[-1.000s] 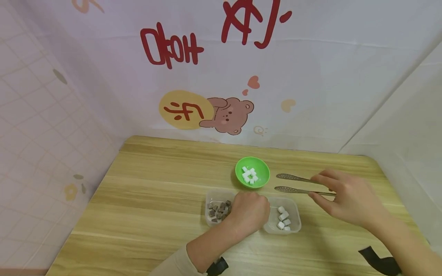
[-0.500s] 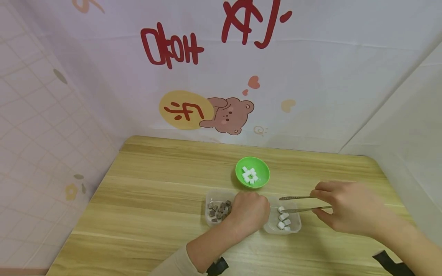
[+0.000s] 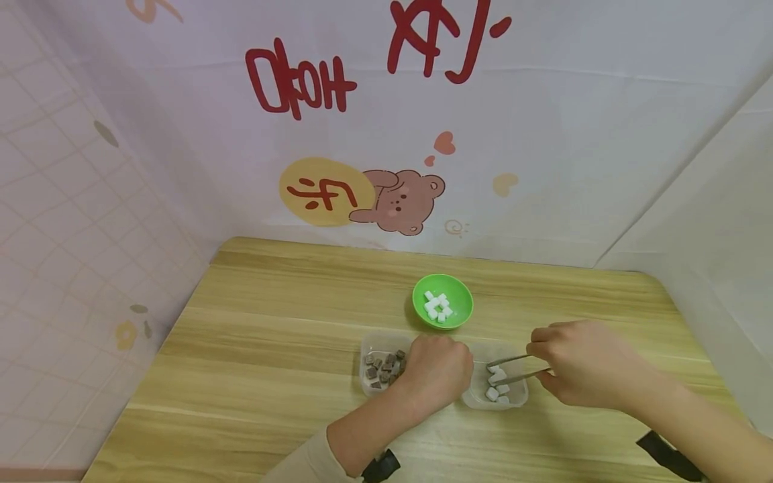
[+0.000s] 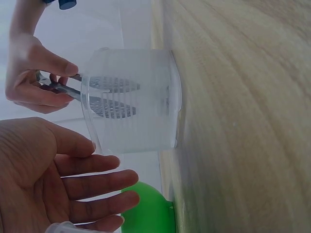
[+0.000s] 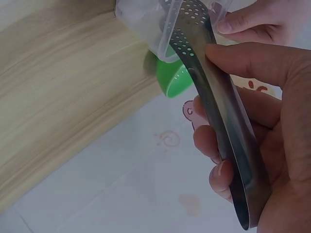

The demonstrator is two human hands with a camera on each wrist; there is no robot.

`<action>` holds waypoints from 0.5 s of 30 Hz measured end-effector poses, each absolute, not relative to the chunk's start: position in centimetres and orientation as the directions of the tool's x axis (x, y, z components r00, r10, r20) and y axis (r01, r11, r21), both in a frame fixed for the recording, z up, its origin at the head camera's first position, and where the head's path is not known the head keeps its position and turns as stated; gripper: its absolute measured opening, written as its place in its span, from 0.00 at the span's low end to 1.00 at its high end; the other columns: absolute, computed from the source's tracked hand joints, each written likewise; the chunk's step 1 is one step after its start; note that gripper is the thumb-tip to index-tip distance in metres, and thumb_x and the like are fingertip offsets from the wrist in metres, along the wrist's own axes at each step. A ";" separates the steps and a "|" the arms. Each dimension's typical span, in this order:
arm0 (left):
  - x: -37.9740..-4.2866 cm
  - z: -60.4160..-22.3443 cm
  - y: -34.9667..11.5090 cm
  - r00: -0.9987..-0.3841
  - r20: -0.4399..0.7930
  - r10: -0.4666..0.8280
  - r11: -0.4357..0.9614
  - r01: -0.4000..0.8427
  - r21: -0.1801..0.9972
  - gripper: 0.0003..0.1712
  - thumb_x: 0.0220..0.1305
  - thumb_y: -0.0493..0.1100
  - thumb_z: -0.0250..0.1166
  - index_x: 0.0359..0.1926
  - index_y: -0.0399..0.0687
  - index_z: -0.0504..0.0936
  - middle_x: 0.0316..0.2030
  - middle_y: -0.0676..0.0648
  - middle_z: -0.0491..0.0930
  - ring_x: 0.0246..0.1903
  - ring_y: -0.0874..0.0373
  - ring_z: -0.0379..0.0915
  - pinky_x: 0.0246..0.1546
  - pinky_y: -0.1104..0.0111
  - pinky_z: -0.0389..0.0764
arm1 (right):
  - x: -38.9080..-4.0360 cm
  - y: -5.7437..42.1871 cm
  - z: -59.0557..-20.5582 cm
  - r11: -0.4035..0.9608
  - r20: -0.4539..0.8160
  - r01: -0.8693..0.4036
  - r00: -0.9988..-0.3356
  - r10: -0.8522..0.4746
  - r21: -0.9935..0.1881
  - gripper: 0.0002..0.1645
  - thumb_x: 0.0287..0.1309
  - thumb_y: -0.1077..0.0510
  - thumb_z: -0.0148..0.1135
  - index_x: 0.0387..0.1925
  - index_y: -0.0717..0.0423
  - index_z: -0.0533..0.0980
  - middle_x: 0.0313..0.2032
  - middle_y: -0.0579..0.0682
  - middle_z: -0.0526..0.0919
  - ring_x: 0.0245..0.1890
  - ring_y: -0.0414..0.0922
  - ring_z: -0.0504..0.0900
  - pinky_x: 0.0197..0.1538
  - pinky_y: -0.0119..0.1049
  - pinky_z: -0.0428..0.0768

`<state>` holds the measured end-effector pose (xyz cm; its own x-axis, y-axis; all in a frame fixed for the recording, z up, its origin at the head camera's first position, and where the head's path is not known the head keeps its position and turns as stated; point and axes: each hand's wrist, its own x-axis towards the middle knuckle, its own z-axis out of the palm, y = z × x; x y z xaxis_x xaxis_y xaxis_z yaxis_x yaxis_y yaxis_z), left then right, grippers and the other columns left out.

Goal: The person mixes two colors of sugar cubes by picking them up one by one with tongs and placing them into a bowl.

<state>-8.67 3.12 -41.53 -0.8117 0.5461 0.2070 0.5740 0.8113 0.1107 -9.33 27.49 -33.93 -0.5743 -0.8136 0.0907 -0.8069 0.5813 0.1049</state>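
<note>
My right hand [image 3: 582, 365] holds metal tongs [image 5: 218, 107] between thumb and fingers. The perforated tips of the tongs reach into the right clear plastic container [image 3: 521, 400], around white cubes [image 3: 492, 394]; whether they touch a cube I cannot tell. My left hand [image 3: 439, 370] is between the two containers. In the left wrist view its thumb touches the right container's rim, while the other fingers stretch out beside the wall. Beyond the hands stands a green bowl [image 3: 461, 305] holding several white cubes [image 3: 431, 307]. Brownish cubes [image 3: 385, 367] lie in the left clear container [image 3: 364, 376], partly hidden by my left hand.
The wood-grain table [image 3: 272, 376] ends at the back against a white cloth wall [image 3: 574, 168] printed with a bear and red characters. More pale cloth [image 3: 90, 268] hangs along the left side, and another [image 3: 725, 221] along the right.
My right hand has brought the tongs down and to the left, from beside the green bowl into the right container. The tong arms have drawn closer together. My left hand stays put.
</note>
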 end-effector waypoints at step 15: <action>-8.7 -41.7 3.1 -0.814 0.209 0.542 0.818 0.568 0.090 0.26 0.60 0.41 0.67 0.09 0.59 0.67 0.10 0.59 0.63 0.11 0.64 0.59 0.10 0.67 0.61 | -9.8 25.6 -34.1 0.573 -0.026 -0.809 -0.580 -0.814 0.127 0.22 0.34 0.64 0.68 0.15 0.43 0.63 0.19 0.36 0.57 0.20 0.35 0.50 0.23 0.31 0.54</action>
<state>-8.74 3.10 -41.74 -0.8139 0.5423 0.2085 0.5681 0.8181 0.0899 -9.81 25.59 -34.06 -0.5804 -0.8139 -0.0263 -0.8095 0.5732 0.1271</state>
